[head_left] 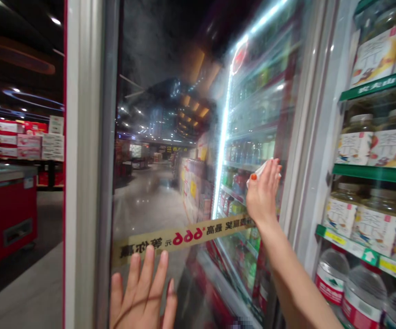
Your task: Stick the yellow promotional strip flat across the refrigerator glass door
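A glass fridge door (pixel 163 137) stands swung open in front of me, fogged and reflecting the shop. My left hand (pixel 143 294) lies flat on the lower glass with its fingers spread, holding nothing. My right hand (pixel 263 194) reaches up to the glass near the door's hinge side and presses a small white cloth (pixel 261 170) against it, fingers together over the cloth. A yellow promotional strip (pixel 184 236) with red "666" runs across the door between the two hands.
The open fridge (pixel 372 183) at right has green-edged shelves with labelled drink bottles and water bottles below. A red chest freezer (pixel 6 214) stands at far left, with stacked cartons (pixel 23 139) behind it. The door's white frame (pixel 81 183) is upright beside my left hand.
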`<action>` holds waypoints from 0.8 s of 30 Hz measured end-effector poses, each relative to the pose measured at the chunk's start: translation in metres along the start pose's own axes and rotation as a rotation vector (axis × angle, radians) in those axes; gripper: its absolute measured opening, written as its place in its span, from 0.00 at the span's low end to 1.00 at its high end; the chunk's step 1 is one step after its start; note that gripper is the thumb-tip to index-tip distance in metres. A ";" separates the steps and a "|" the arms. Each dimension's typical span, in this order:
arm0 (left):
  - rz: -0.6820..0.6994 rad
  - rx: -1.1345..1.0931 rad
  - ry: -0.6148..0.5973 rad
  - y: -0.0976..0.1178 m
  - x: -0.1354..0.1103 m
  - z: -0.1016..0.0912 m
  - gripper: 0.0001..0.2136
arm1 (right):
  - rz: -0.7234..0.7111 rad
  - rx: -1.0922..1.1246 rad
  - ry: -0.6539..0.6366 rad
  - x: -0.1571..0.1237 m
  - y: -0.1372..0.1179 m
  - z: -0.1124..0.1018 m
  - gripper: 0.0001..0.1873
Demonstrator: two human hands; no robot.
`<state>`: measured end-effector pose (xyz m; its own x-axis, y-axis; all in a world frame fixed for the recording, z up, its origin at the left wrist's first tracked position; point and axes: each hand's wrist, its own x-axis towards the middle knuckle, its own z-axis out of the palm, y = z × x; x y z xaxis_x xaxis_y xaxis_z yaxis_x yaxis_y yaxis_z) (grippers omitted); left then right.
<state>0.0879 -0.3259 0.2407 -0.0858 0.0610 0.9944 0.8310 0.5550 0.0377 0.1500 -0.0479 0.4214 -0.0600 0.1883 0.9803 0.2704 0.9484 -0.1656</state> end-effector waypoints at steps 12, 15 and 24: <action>0.026 0.141 -0.020 0.007 0.015 0.006 0.36 | -0.112 0.027 0.039 -0.121 0.015 0.010 0.42; 0.028 0.138 -0.020 0.004 0.013 0.006 0.37 | 0.024 0.014 0.114 -0.110 0.009 0.017 0.41; -0.007 0.104 -0.067 0.003 0.011 0.005 0.37 | -0.387 -0.074 -0.115 -0.210 0.020 0.002 0.36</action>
<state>0.0866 -0.3194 0.2511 -0.1307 0.1098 0.9853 0.7687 0.6388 0.0307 0.1664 -0.0683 0.2124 -0.2762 -0.1474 0.9497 0.2751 0.9347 0.2251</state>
